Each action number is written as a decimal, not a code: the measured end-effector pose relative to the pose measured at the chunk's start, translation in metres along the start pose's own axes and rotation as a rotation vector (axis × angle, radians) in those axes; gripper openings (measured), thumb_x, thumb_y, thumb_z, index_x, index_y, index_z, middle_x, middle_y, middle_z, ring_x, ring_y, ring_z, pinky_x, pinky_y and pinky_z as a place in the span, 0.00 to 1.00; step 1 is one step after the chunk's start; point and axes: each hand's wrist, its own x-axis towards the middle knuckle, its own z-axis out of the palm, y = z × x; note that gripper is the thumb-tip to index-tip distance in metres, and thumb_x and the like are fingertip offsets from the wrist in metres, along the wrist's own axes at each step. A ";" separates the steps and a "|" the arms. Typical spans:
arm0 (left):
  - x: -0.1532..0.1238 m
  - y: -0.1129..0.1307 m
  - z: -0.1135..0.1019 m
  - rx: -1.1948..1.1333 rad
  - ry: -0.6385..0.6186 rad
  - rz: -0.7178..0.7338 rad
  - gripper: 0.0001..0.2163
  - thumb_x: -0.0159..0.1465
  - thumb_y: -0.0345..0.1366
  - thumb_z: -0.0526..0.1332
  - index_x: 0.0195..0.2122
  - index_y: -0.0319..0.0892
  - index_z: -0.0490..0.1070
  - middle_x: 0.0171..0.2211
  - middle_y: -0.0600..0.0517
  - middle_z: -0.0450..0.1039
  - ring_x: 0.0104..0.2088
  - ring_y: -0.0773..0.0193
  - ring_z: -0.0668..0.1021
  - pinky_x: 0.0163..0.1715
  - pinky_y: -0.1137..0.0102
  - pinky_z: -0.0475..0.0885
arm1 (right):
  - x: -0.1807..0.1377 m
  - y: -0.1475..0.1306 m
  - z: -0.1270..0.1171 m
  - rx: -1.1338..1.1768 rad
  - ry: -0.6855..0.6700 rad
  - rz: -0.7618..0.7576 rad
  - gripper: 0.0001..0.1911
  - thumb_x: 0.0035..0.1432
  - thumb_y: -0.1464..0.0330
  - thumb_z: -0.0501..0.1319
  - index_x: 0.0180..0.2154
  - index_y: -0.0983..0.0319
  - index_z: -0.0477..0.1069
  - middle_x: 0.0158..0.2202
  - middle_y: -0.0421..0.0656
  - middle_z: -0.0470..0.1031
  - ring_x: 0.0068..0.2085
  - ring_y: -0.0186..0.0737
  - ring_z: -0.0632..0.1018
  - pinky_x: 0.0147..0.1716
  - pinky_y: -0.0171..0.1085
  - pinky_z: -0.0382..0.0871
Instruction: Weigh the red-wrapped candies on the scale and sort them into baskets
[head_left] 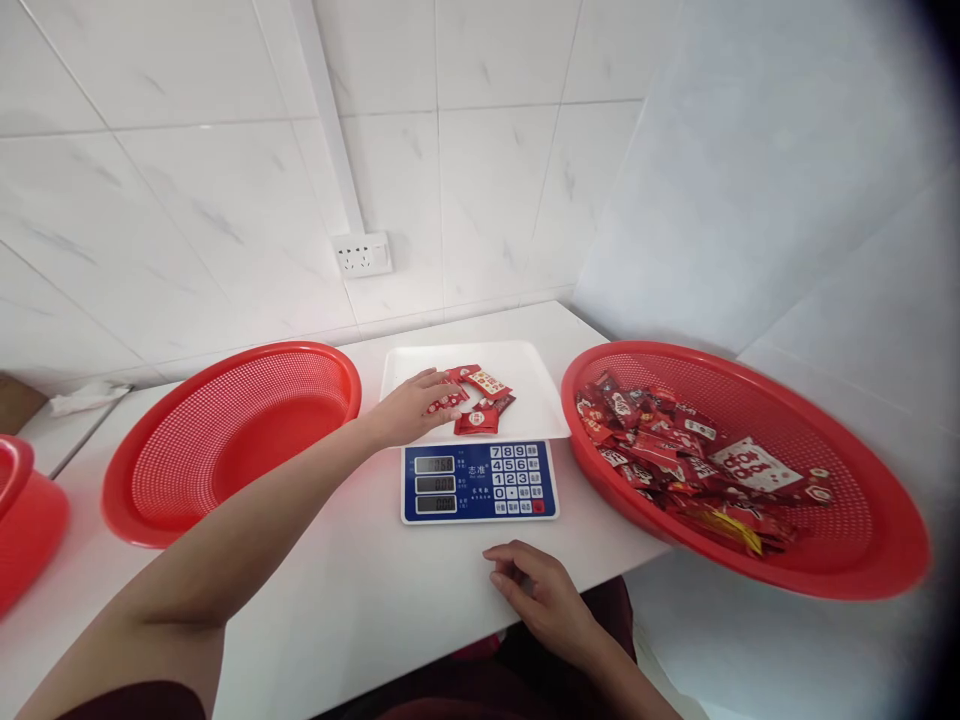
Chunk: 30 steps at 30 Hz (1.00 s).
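A white weighing tray [517, 365] sits on a digital scale with a blue keypad panel [480, 483]. Several small red snack packets [477, 421] lie in the middle of the tray. My left hand [412, 407] reaches over the tray from the left, with a red packet [448, 397] between its thumb and fingers. Its palm side is hidden. Below the scale, near the table's front edge, my right hand [536, 585] hovers with loosely bent fingers, thumb and forefinger apart, and nothing in it.
At right, a red perforated basket [862, 520] holds many wrapped packets and overhangs the table edge. Left of the scale stands another red basket [277, 440] with no packets visible inside. A third red basket [30, 530] is cut off at far left. A wall socket [363, 255] is behind.
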 end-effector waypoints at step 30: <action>0.043 -0.016 -0.020 -0.236 0.399 -0.371 0.17 0.63 0.47 0.49 0.32 0.39 0.69 0.23 0.55 0.69 0.18 0.71 0.69 0.17 0.73 0.66 | 0.000 0.009 0.006 -0.033 0.038 -0.065 0.11 0.58 0.66 0.52 0.39 0.61 0.71 0.31 0.43 0.73 0.32 0.38 0.74 0.32 0.34 0.69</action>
